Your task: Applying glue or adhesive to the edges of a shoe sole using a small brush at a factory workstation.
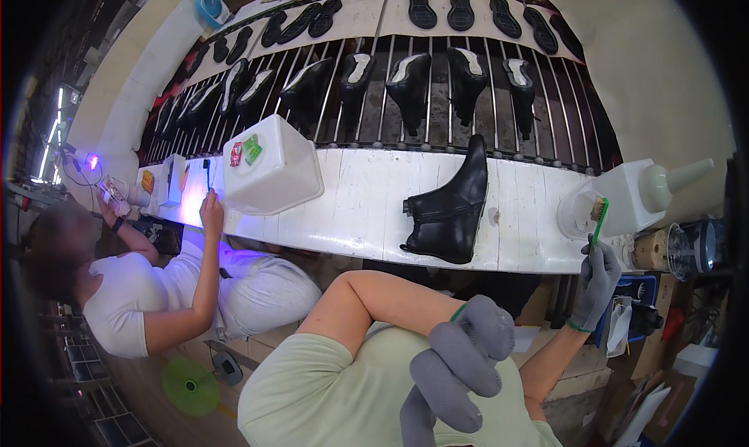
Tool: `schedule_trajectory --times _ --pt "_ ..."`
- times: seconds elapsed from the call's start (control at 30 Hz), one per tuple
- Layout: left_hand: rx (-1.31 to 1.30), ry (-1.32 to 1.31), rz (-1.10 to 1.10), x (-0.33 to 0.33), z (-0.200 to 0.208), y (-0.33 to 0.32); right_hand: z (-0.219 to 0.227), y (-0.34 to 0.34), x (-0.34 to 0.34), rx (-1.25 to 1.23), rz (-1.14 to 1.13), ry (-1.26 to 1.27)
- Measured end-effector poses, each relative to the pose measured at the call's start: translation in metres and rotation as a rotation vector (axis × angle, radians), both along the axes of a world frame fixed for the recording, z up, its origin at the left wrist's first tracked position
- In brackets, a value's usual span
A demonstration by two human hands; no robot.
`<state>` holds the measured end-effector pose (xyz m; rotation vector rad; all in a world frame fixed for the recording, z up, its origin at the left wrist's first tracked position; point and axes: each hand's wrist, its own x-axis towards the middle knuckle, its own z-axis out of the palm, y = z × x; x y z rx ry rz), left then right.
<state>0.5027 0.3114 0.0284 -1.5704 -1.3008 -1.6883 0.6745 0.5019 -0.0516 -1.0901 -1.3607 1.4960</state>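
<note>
My right hand (pixel 599 282), in a grey knit glove with a green cuff, grips a green-handled brush (pixel 599 221). Its tan bristles stand upright at the rim of a round whitish cup (pixel 576 215) on the right of the bench. My left hand (pixel 460 361), gloved the same way, is raised close in front of my chest. Its fingers are loosely bent and apart, and no object shows in them. A black ankle boot (pixel 451 213) lies on its side on the white bench (pixel 351 221), touched by neither hand.
Beyond the bench, a roller rack (pixel 374 127) carries several black boots, with soles (pixel 460 12) on a board behind. A white box (pixel 273 166) stands left of the boot, a white spouted bottle (pixel 636 193) at right. A co-worker (pixel 156 291) sits at left, holding a brush.
</note>
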Motion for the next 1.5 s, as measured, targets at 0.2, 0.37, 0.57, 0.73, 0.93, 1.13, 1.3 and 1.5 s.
schedule_trajectory --times 0.2,0.37,0.57,0.73,0.93,1.13,1.3,1.5 --pt "0.123 -0.01 -0.092 0.013 0.001 0.018 0.005 -0.001 0.006 -0.005 -0.029 -0.099" --pt "0.221 -0.07 -0.233 0.024 0.005 0.013 -0.005 0.024 0.013 0.116 -0.07 -0.373" --pt "0.339 -0.117 -0.364 0.025 0.013 0.018 -0.014 0.041 0.019 0.45 -0.066 -0.864" --pt "0.426 -0.138 -0.427 0.032 0.02 0.02 -0.008 0.043 0.009 0.464 -0.063 -1.083" --pt "-0.687 0.094 -0.568 -0.042 -0.023 0.044 -0.006 0.047 -0.004 0.443 -0.014 -1.274" --pt "-1.051 -0.46 0.103 -0.143 -0.08 0.064 -0.04 0.062 0.03 0.306 0.066 -0.666" --pt "-1.49 -0.465 0.09 -0.151 -0.106 0.062 -0.028 0.042 0.021 -0.207 0.023 -0.248" --pt "-1.245 -1.058 -0.389 -0.146 -0.132 0.065 -0.011 0.032 -0.003 -0.192 0.155 0.201"
